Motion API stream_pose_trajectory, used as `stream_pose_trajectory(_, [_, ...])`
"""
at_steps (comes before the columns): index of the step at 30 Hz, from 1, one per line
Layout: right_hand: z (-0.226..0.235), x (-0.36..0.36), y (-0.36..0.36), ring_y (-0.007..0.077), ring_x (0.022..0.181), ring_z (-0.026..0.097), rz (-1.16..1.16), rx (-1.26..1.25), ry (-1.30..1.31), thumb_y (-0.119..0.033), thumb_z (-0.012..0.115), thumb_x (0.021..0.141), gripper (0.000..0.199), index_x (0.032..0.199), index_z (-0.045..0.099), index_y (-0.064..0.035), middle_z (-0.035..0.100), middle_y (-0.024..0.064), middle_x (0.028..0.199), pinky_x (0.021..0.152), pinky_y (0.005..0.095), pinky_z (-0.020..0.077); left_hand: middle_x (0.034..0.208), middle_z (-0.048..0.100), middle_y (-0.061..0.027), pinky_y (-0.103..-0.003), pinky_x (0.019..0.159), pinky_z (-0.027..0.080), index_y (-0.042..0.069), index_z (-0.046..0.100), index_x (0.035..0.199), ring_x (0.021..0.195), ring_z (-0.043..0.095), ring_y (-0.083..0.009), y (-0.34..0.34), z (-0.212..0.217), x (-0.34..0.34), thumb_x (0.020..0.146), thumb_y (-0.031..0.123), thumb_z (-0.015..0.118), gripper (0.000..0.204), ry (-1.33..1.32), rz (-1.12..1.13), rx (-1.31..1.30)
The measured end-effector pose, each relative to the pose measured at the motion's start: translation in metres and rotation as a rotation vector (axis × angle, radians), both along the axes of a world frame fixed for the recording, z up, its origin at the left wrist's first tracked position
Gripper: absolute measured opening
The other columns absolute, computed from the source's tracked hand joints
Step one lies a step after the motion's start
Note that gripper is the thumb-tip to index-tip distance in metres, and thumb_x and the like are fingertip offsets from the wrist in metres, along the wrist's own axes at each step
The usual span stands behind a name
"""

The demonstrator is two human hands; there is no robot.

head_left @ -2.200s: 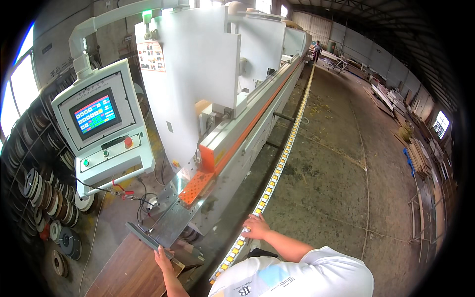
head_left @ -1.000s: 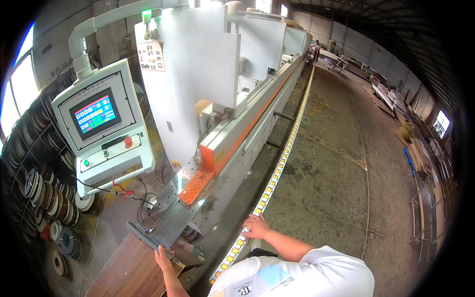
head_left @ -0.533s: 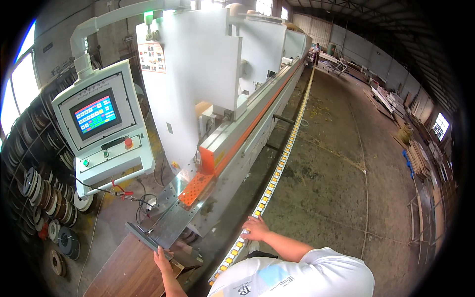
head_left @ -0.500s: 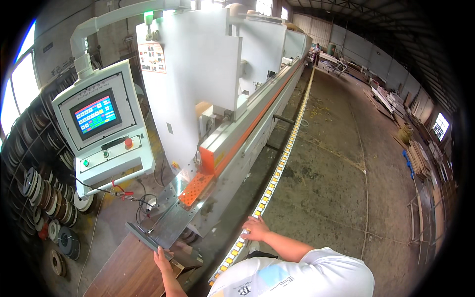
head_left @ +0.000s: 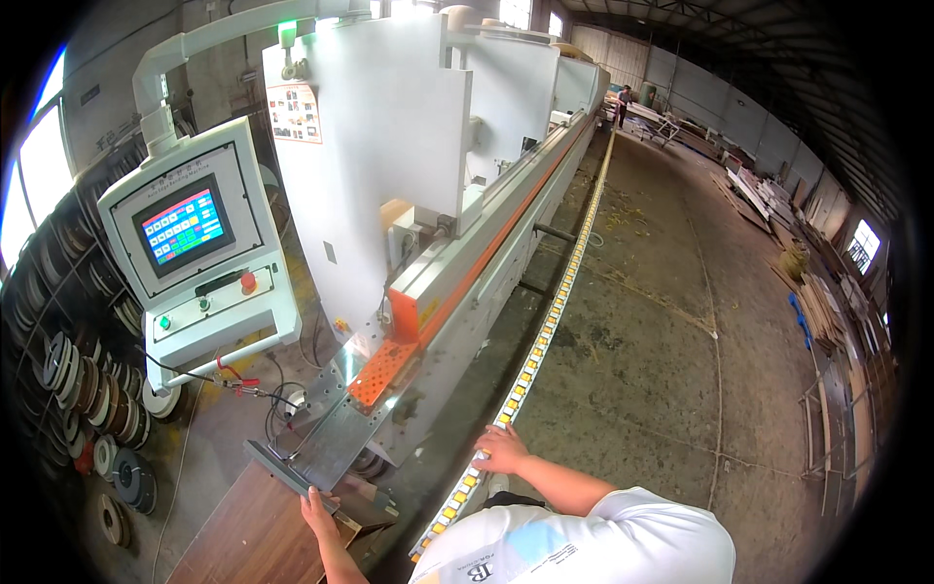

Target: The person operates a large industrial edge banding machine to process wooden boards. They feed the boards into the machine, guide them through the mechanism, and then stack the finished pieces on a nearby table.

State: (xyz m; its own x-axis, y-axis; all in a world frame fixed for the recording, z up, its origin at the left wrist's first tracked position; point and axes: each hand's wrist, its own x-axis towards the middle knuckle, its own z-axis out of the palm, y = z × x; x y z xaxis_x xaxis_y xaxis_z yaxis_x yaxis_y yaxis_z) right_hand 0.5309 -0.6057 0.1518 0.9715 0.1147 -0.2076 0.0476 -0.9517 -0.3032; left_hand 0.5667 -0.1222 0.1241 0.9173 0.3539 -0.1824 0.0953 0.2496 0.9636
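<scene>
My left hand (head_left: 319, 513) is closed at the near end of a narrow dark grey board (head_left: 277, 468). That board lies along the far edge of a brown wood-grain panel (head_left: 238, 526), beside the metal infeed plate (head_left: 336, 438) of a long white edge-banding machine (head_left: 365, 146). To the right, my right hand (head_left: 501, 450) lies across a long roller rail (head_left: 530, 365) with yellow and white rollers. Its fingers bend over the rail's left side; their undersides are hidden.
A control panel (head_left: 190, 229) with a lit screen hangs at the left. Rolls of edge banding (head_left: 88, 389) fill racks and floor below it. An orange guard (head_left: 384, 370) stands at the machine's infeed. Stacked boards (head_left: 822, 311) line the right; a person (head_left: 624, 102) stands far off.
Both hands keep their places on the grey board and the roller rail. The view has shifted slightly, and the distant person has changed posture.
</scene>
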Motion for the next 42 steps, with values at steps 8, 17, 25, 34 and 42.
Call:
stream_pose_trajectory(8, [0.007,-0.001,0.001,0.0295,0.153,0.035,-0.009,0.003,0.013,-0.062,0.067,0.088,0.057,0.129,0.071,-0.0225,0.062,0.0006,0.145,0.127,0.0617,0.0131,0.080,0.063,-0.0094,-0.033,0.057,0.054,0.005,0.058,0.109,0.059,0.064,-0.0203,-0.003,0.005,-0.001,0.107,0.036,0.058,0.031,-0.013,0.003,-0.005])
stream_pose_trajectory(17, [0.002,-0.001,0.001,0.0299,0.153,0.034,-0.011,-0.003,-0.007,-0.062,0.067,0.088,0.057,0.129,0.071,-0.0224,0.062,0.0005,0.144,0.127,0.0625,0.0129,0.081,0.063,-0.0101,-0.034,0.057,0.054,0.004,0.058,0.111,0.061,0.065,-0.0210,0.000,0.001,0.000,0.106,0.039,0.058,0.036,-0.007,-0.001,0.007])
stream_pose_trajectory(25, [0.002,0.006,-0.003,0.0309,0.154,0.033,0.000,0.042,0.002,-0.060,0.067,0.089,0.056,0.129,0.071,-0.0220,0.061,0.0002,0.145,0.127,0.0618,0.0116,0.084,0.064,-0.0103,-0.034,0.060,0.054,0.003,0.058,0.114,0.064,0.066,-0.0218,0.000,0.005,0.006,0.106,0.037,0.059,0.035,0.017,-0.010,-0.004])
stream_pose_trajectory(34, [0.000,0.005,0.001,0.0295,0.153,0.035,-0.029,0.032,-0.020,-0.058,0.070,0.087,0.055,0.127,0.073,-0.0207,0.062,0.0010,0.143,0.128,0.0611,0.0116,0.084,0.064,-0.0098,-0.033,0.062,0.054,0.004,0.059,0.112,0.065,0.066,-0.0207,-0.007,0.020,0.001,0.106,0.036,0.059,0.032,0.022,0.011,0.020])
stream_pose_trajectory(42, [0.002,-0.001,0.001,0.0298,0.153,0.034,-0.022,0.033,-0.016,-0.059,0.070,0.087,0.052,0.125,0.073,-0.0235,0.062,0.0003,0.144,0.128,0.0615,0.0127,0.083,0.064,-0.0095,-0.032,0.059,0.053,0.005,0.059,0.112,0.063,0.066,-0.0205,0.000,0.003,0.001,0.106,0.037,0.059,0.033,0.024,-0.006,-0.015])
